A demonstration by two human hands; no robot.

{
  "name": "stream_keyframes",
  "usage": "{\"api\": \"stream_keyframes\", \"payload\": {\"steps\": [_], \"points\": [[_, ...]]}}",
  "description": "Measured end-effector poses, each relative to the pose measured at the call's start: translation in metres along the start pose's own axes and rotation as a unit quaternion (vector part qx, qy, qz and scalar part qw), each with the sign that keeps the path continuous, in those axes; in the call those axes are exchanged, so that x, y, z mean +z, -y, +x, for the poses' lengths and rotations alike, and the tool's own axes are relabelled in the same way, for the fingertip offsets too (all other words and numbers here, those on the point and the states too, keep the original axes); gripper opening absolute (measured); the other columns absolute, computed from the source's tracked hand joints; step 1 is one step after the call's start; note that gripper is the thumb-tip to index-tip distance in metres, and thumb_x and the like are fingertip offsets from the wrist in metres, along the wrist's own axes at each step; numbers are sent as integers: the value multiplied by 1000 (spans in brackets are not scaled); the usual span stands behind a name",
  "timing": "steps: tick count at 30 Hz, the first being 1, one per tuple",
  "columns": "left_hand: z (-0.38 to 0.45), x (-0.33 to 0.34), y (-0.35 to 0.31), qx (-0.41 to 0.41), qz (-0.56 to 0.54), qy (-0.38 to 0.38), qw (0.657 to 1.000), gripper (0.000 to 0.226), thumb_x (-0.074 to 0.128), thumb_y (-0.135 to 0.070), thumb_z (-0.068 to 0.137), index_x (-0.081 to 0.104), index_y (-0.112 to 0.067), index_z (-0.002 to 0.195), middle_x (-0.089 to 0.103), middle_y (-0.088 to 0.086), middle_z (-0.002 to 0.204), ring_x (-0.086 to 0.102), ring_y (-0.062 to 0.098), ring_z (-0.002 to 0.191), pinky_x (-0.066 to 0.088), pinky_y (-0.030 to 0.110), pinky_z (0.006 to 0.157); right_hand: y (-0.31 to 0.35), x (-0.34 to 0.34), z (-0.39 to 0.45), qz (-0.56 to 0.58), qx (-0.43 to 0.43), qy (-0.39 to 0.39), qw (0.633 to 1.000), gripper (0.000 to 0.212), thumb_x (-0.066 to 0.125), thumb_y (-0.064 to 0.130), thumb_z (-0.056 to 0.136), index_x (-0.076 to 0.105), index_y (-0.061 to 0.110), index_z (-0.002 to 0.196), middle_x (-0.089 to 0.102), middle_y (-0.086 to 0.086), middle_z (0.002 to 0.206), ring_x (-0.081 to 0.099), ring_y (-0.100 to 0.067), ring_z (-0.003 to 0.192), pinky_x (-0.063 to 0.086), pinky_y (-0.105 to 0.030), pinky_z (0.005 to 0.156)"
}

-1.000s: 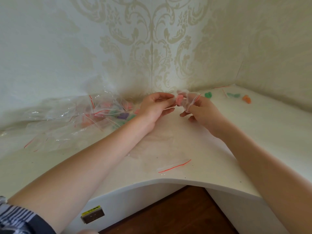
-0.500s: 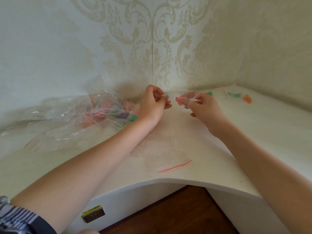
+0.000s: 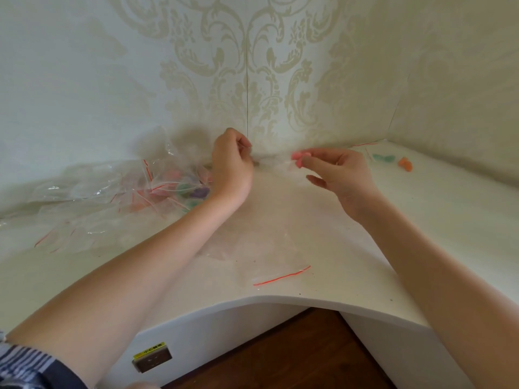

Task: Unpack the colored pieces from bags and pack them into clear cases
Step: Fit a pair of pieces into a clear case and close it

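Since the earlier frames both hands have drawn apart, and the pink piece now sits free in the right hand instead of between the two. Broad, smooth and white, the counter curves inward at its near edge and runs back into a papered corner. Along its left side lies a crumpled heap of clear plastic bags with red seal strips, soft coloured pieces showing blurred through the film. One flat, empty bag lies by the near edge. A teal piece and an orange piece rest near the far right corner. The left hand is curled over by the back edge; whether it pinches a thin bag cannot be told. Thumb and forefinger of the right hand pinch the small pink piece, its other fingers loosely spread above the counter.
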State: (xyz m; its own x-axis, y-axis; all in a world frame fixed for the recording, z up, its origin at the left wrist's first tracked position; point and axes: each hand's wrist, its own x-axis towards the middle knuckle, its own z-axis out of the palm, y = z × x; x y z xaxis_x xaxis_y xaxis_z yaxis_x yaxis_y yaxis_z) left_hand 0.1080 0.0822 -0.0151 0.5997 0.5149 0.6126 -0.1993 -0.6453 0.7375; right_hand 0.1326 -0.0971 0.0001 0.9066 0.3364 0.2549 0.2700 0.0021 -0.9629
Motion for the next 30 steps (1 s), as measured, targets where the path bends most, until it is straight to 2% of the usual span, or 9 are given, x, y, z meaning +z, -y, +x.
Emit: {"api": "stream_keyframes", "payload": {"steps": [2,3,5,9,18,23,25,27,30], "points": [[8,-11,8,-2,29,-9,1000,19,44,3,87,50,-16,86,51,6,94,58,23,74,54,30,54,1,-5,3,39,4,-33,999,11,67,8,84,73,16,81,74,4,87,65,-7,90,54,-28,83],[10,-16,9,16,62,-8,998,18,43,4,88,51,-12,89,46,5,97,54,16,70,49,17,46,1,-6,3,47,8,-41,998,10,66,6,84,72,15,83,73,2,84,66,-9,87,54,-25,79],[9,-23,8,69,138,-17,988,21,41,8,86,54,-6,95,42,7,101,50,11,73,44,12,49,-2,-5,3,40,19,-53,998,6,66,5,84,66,10,87,72,-3,80,71,-15,80,55,-24,71],[13,-25,12,169,264,-48,948,32,45,14,71,62,-7,89,52,14,99,50,33,92,38,35,60,-6,-1,4,-2,33,-78,996,7,61,4,85,56,7,87,68,-5,73,68,-14,60,57,-26,63],[18,-39,12,73,309,-79,945,42,45,13,70,68,-17,88,52,6,105,42,31,105,19,27,79,-9,-2,5,-25,31,-76,996,7,58,2,86,55,5,92,65,-6,74,63,-12,52,53,-24,52],[15,-40,-1,156,315,-102,931,32,37,-20,77,68,-25,74,57,-7,104,32,17,102,12,27,76,-11,-3,6,-24,26,-79,996,9,61,2,86,53,6,90,66,-12,80,65,-14,54,54,-23,53],[12,-36,-6,179,286,-104,935,25,44,-24,78,67,-23,68,52,-14,87,27,11,93,12,22,76,-13,-4,6,-26,20,-89,996,11,62,3,85,52,8,86,65,-14,82,67,-15,56,55,-25,55],[12,-30,-2,227,275,-78,931,14,68,-5,63,63,-16,56,40,-17,67,29,13,85,12,30,75,-14,-6,7,-27,16,-102,994,13,62,3,85,51,8,84,64,-15,82,68,-16,56,57,-26,57],[11,-29,5,222,421,44,879,22,79,-3,54,69,-19,65,60,-8,69,40,20,91,13,35,77,-18,-10,10,-23,18,-121,992,11,59,1,86,49,7,88,63,-19,88,67,-18,54,59,-30,61]]}}
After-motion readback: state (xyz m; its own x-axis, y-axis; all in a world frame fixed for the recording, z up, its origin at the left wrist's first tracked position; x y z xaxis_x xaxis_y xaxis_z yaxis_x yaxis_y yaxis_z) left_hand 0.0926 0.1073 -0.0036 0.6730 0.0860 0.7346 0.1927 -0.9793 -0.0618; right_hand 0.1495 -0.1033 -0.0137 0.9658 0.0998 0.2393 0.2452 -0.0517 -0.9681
